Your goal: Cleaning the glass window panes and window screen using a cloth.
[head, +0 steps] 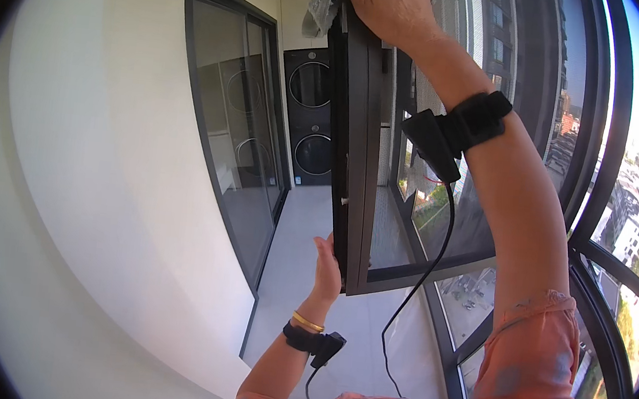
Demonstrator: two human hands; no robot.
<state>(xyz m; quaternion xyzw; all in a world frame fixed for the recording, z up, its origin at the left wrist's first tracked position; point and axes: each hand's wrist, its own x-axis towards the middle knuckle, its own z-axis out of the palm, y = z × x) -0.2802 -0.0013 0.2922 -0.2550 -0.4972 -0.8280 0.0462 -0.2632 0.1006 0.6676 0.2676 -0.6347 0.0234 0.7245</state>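
Note:
An open window sash with a dark metal frame (364, 175) and a mesh screen (464, 215) stands swung inward before me. My right hand (395, 6) is at its upper end, pressing a grey cloth (323, 4) on the top of the frame; the fingertips are cut off by the picture's edge. Low on the sash, my left hand (328, 267) rests against the frame's edge, thumb up, its other fingers mostly hidden behind the frame. Each wrist wears a black strapped device with a cable, and the left one also a gold bracelet.
A pale wall (126, 150) and a dark-framed sliding glass door (236, 103) run along the left. Two stacked front-loading laundry machines (308, 116) stand at the far end of the light floor (299, 221). Large windows (634, 203) on the right overlook buildings far below.

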